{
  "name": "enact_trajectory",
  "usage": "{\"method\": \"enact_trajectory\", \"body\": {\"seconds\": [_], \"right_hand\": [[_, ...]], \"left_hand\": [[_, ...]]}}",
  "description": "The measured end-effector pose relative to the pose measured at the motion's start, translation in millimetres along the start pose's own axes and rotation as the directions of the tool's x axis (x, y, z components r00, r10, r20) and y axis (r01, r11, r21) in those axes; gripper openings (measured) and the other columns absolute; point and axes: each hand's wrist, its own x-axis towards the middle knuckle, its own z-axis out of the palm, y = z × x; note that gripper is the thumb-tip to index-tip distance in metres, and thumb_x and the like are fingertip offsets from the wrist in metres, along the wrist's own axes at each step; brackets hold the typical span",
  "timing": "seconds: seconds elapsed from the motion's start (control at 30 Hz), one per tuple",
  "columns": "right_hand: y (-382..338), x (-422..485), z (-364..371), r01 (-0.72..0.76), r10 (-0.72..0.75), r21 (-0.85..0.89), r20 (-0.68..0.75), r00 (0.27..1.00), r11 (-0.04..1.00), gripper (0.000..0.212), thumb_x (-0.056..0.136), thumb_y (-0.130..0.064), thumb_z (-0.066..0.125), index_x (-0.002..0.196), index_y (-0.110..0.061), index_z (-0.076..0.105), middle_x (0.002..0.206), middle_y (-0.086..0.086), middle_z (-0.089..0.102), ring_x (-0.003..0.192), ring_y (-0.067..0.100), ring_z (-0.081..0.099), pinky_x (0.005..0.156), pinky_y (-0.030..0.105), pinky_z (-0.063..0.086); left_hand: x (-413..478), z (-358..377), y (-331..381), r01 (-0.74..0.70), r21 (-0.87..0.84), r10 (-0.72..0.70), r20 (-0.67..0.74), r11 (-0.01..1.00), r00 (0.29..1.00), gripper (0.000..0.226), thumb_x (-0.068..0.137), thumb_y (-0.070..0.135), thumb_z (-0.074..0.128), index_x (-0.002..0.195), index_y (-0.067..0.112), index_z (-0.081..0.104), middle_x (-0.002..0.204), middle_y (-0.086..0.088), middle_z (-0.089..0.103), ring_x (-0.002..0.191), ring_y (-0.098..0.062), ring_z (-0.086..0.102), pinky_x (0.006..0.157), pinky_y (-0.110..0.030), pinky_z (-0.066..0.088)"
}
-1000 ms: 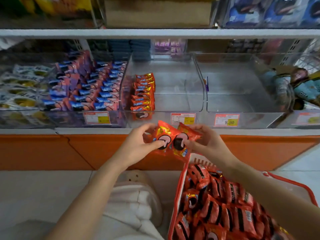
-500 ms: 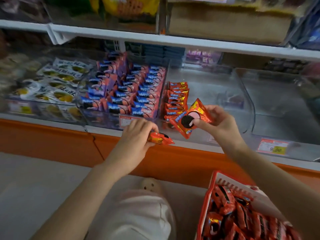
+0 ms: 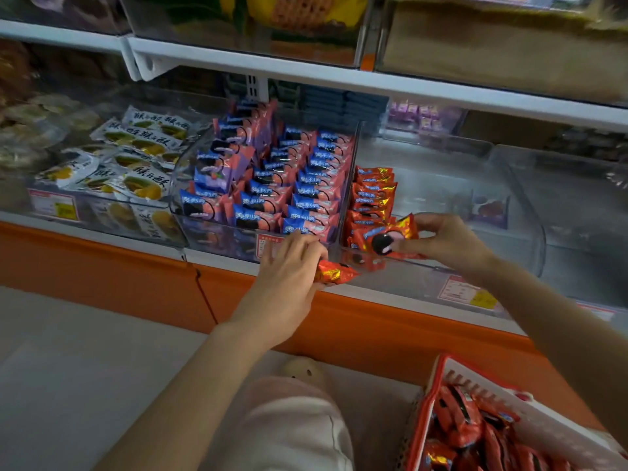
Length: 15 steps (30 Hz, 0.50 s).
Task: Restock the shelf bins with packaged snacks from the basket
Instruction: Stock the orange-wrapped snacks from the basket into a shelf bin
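My right hand (image 3: pixel 445 241) pinches an orange snack pack (image 3: pixel 390 234) with a dark cookie picture, just over the front lip of a clear bin (image 3: pixel 441 188). That bin holds a row of the same orange packs (image 3: pixel 372 195) along its left wall. My left hand (image 3: pixel 289 266) grips a second orange pack (image 3: pixel 336 271) in front of the bin's front edge, lower and to the left. The red basket (image 3: pixel 426 402) at the bottom right holds several more orange packs.
Left of the orange row stands a bin full of blue and pink packs (image 3: pixel 272 178), then one with white and yellow packs (image 3: pixel 136 158). A clear bin (image 3: pixel 577 205) at the right shows nothing inside. An upper shelf (image 3: pixel 339 79) overhangs. My knee (image 3: pixel 289 419) is below.
The view has swung and drawn closer to the shelf. My right hand has carried its pack down and forward over the bin's front lip. My left hand has stayed low with its pack.
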Motion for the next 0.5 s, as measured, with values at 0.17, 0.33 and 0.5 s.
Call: {"method": "enact_trajectory", "body": {"seconds": [0.17, 0.33, 0.5], "right_hand": [[-3.2, 21.6, -2.1, 0.028, 0.024, -0.331, 0.151, 0.988, 0.943, 0.016, 0.073, -0.023, 0.08, 0.082, -0.024, 0.067, 0.079, -0.018, 0.064, 0.074, -0.002, 0.06, 0.059, 0.004, 0.043], [2.5, 40.2, 5.6, 0.015, 0.074, -0.41, 0.201, 0.977, 0.912, 0.025, 0.074, -0.018, 0.08, 0.096, -0.014, 0.069, 0.091, -0.008, 0.067, 0.082, 0.004, 0.061, 0.077, 0.019, 0.048], [-6.0, 46.1, 7.9, 0.226, 0.003, -0.641, 0.336, 0.942, 0.734, 0.027, 0.078, -0.027, 0.077, 0.101, -0.019, 0.067, 0.11, -0.009, 0.06, 0.1, 0.007, 0.053, 0.085, 0.017, 0.038]], "left_hand": [[3.1, -1.0, 1.9, 0.024, 0.029, -0.025, 0.038, 0.999, 0.999, 0.038, 0.096, 0.03, 0.052, 0.13, 0.024, 0.036, 0.137, 0.007, 0.029, 0.133, -0.011, 0.019, 0.116, -0.038, 0.017], [4.8, -3.9, 1.0, 0.017, 0.014, -0.017, 0.059, 1.0, 0.998, 0.039, 0.096, 0.034, 0.049, 0.131, 0.025, 0.033, 0.139, 0.009, 0.026, 0.134, -0.01, 0.017, 0.112, -0.029, 0.018], [6.0, -5.0, 2.6, 0.034, 0.02, -0.036, 0.079, 0.999, 0.996, 0.043, 0.098, 0.035, 0.046, 0.136, 0.025, 0.028, 0.142, 0.008, 0.022, 0.136, -0.011, 0.013, 0.114, -0.031, 0.016]]}}
